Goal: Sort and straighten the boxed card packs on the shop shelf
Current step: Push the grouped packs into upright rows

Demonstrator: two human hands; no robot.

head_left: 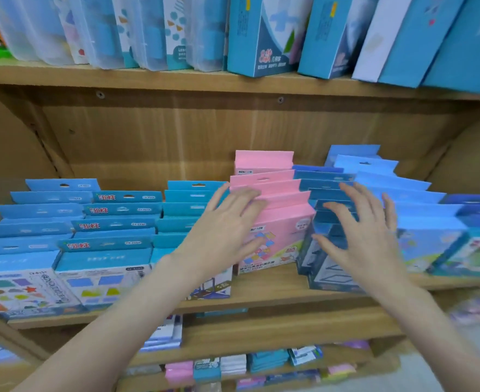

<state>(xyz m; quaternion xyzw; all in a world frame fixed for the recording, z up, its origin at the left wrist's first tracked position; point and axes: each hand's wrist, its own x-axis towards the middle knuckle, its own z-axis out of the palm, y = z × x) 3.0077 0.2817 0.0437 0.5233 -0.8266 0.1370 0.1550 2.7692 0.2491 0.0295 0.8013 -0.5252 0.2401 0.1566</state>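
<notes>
The boxed card packs sit in rows across the middle of the frame on the wooden shelf [261, 295], pink packs [275, 213] at centre between blue rows. The left hand [221, 236] lies spread on the pink row, fingers straight; the right hand [363, 239] hovers spread over the dark blue packs [329, 267], gripping nothing. These look light, stiff cardboard (glossy, likely slippery), best squeezed by the flat sides, not the thin hang tabs.
</notes>
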